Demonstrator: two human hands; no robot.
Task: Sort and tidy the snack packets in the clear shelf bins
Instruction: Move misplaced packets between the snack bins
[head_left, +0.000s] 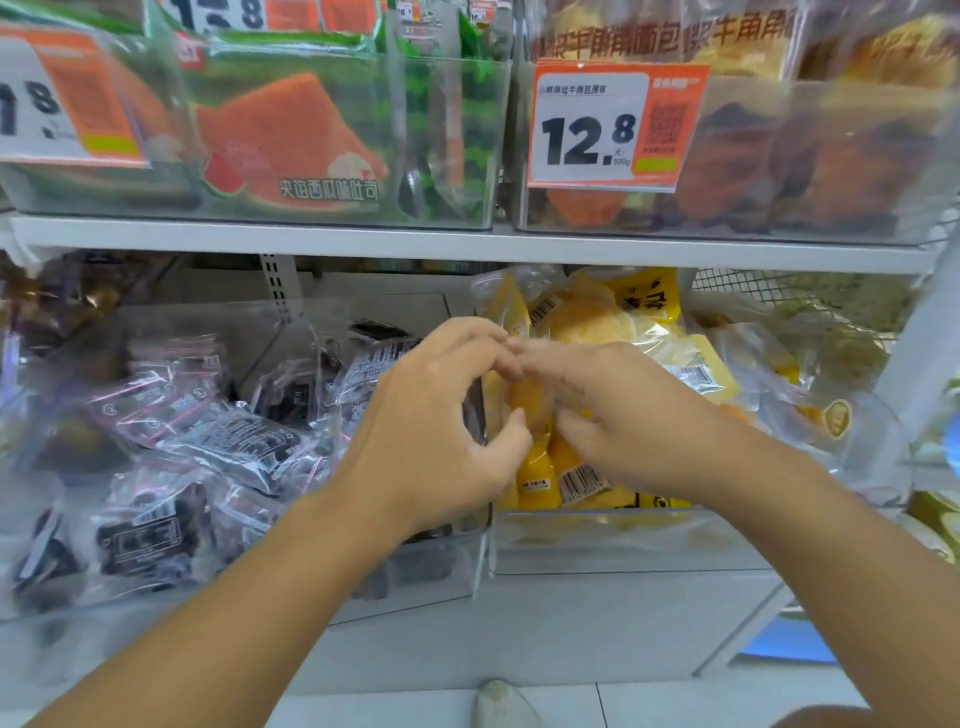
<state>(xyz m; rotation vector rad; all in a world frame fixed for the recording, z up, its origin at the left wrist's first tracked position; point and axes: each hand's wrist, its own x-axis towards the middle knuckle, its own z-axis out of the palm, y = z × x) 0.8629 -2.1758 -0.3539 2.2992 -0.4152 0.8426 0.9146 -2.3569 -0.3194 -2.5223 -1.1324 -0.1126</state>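
**Both hands on a yellow packet at the lower shelf bins**

The left hand (441, 415) and the right hand (602, 410) meet in front of the clear bin (623, 540) on the lower shelf that holds yellow snack packets (613, 322). The fingertips of the 2 hands touch at the top, and between them stands 1 yellow packet (530, 400), upright and partly hidden. The left hand is curled into a C, thumb below and fingers above, with the thumb tip against the packet's left edge. The right hand's fingers bend down over the packet's right side; how firmly it grips cannot be told, as the view there is blurred. Below the hands, more yellow packets with barcode labels (579, 480) lean against the bin's front wall.

To the left, a second clear bin (415, 582) holds a loose heap of dark packets (218, 441) in clear wrap with pink and white print.

On the upper shelf (467, 244) stand 2 more clear bins: the left one (467, 130) with green packets showing a watermelon-coloured slice (291, 140), the right one with brown pastry packs (831, 156). An orange and white price tag (613, 124) reading 12.8 hangs on the right bin's front. A shoe tip (501, 704) shows on the pale floor below.
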